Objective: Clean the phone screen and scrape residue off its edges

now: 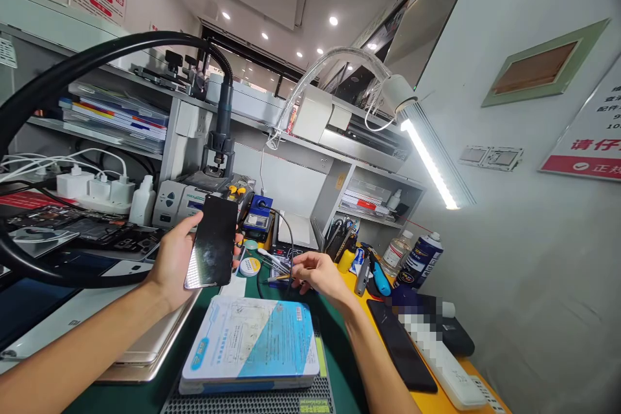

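Observation:
My left hand [169,265] is wrapped round a smartphone [213,242], whose dark glossy screen shows smudges and a bright reflection. The phone is held up, tilted, left of the bench's middle. My right hand [317,277] reaches over the green mat with its fingers curled together, among several slim tools [276,262] and a black cable. What its fingertips grip, if anything, cannot be made out. A small round white tin [250,266] lies between the two hands. Nearest to me is a thick blue-and-white box or book stack [257,343], lying on a perforated pad [291,404].
Laptops [145,336] lie on the left below a thick black flexible arm [72,61]. A blue soldering station [258,215] stands behind. On the right are a bottle [396,252], a spray can [421,260] and a black phone [402,346]. A lit lamp [429,162] hangs above.

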Available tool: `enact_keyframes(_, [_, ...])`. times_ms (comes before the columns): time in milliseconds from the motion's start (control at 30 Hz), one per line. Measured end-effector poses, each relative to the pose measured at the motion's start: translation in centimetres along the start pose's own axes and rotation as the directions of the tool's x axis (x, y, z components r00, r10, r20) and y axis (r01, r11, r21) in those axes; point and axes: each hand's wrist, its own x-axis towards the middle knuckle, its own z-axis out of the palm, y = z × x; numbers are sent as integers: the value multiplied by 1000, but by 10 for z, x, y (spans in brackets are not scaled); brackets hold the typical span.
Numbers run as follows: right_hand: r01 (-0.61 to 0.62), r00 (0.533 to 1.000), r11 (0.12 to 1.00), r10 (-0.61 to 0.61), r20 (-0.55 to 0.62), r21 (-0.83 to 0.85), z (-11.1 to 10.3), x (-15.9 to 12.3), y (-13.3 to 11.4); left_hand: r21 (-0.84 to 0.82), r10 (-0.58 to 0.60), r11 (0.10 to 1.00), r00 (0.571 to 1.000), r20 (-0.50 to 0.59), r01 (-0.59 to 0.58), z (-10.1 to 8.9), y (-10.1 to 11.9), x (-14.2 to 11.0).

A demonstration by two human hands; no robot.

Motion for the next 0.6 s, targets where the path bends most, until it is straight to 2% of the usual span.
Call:
enact_keyframes(167, [-51, 989, 964, 84, 118, -260, -10, -1, 11, 36, 14, 999, 999, 29, -15, -5, -2, 2])
enact_keyframes(267, [-27, 987, 933, 81, 137, -360, -13, -2, 13, 37, 7, 999, 998, 69, -10, -10, -4, 3])
enact_keyframes(467, [87, 996, 891, -85, 24, -445, -4, -2, 6, -7, 0, 1000, 995, 96, 1, -16, -5, 11])
enact_keyframes(600, [118, 967, 866, -212, -142, -486, 0, -4, -1, -74, -25, 997, 991, 134, 35, -17, -4, 13])
